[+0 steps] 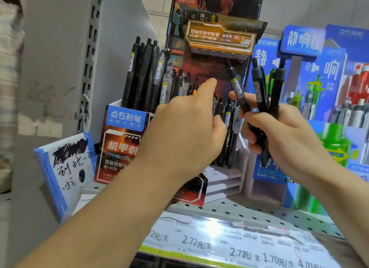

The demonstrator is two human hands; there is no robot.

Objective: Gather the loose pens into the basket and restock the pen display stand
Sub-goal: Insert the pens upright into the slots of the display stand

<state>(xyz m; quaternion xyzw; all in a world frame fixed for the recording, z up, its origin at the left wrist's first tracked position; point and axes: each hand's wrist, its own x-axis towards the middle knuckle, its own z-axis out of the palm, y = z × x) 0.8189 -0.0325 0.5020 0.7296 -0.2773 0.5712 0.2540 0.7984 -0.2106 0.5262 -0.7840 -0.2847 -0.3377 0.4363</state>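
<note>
A perforated metal shelf (259, 212) carries everything, its near edge lined with price tags (229, 245). On it stand two card displays: the dark red stand (211, 72) in the middle, with a tall printed back and stepped white tiers low at its front, and a blue stand (323, 92) just to its right. At far left of the red stand a box compartment (127, 124) holds a crowded bunch of black pens (143, 76), too many and too overlapped to count; a lower row of pens (227, 116) stands between the two hands. A scribbled white test pad (69, 164) leans at the left.

The left hand (183, 132) reaches in over the red stand, forefinger stretched toward the back card, the other fingers loosely curled and holding nothing. The right hand (287, 132) grips three black pens (259, 92) (each with a yellow-and-white barcode label where visible), fanned upright, its fingers wrapped round their lower barrels, just right of the lower row.
</note>
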